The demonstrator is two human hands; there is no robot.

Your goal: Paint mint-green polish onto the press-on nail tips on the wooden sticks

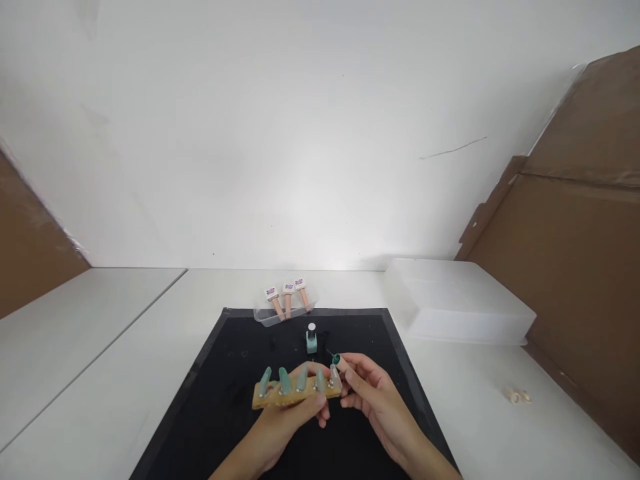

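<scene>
A yellowish strip (277, 400) carries several false nails, most of them green and the rightmost one (335, 377) pale. My left hand (300, 413) is closed round the strip from below and behind, with the thumb on its front. At the strip's right end, my right hand (367, 390) holds a pinkish polish cap (343, 365) between thumb and fingers; its opening shows dark green. A thin dark brush sticks out from the cap toward the upper left. Behind the strip a small green polish bottle (311, 341) with a light-topped cap stands upright on the black mat (210, 400).
Three bottles with pink handles (288, 301) lie in a clear tray (270, 321) at the mat's back edge. A translucent white box (465, 313) sits at the right, with small beige rings (515, 396) nearer me. Cardboard panels (565, 267) stand at the sides.
</scene>
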